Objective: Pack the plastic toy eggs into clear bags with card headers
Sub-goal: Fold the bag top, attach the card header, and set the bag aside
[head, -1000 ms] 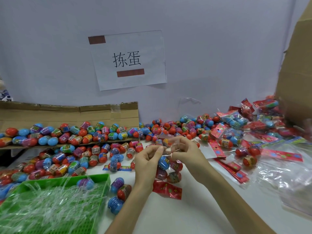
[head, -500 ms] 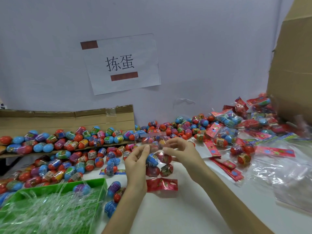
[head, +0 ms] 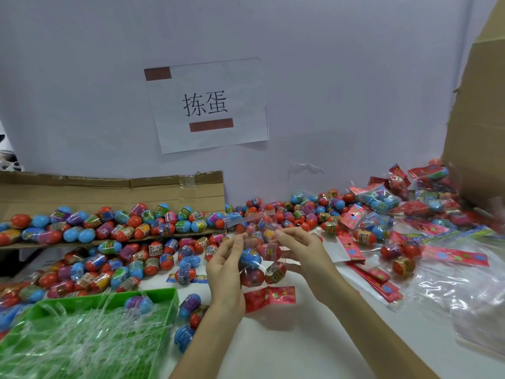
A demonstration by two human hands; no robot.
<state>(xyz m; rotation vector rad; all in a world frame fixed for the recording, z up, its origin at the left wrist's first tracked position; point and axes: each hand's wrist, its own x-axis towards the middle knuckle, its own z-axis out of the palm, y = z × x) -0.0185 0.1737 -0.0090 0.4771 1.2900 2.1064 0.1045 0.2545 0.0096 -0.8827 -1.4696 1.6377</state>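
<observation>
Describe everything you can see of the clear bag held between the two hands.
The clear bag is thin glossy film, held above the white table with its red printed card header hanging at the bottom and its mouth upward. Through it show at least four eggs: a blue egg and red ones beside and below. The left hand and right hand pinch the film near the top, where a clear flap juts up and left. Whether the mouth is sealed cannot be told.
</observation>
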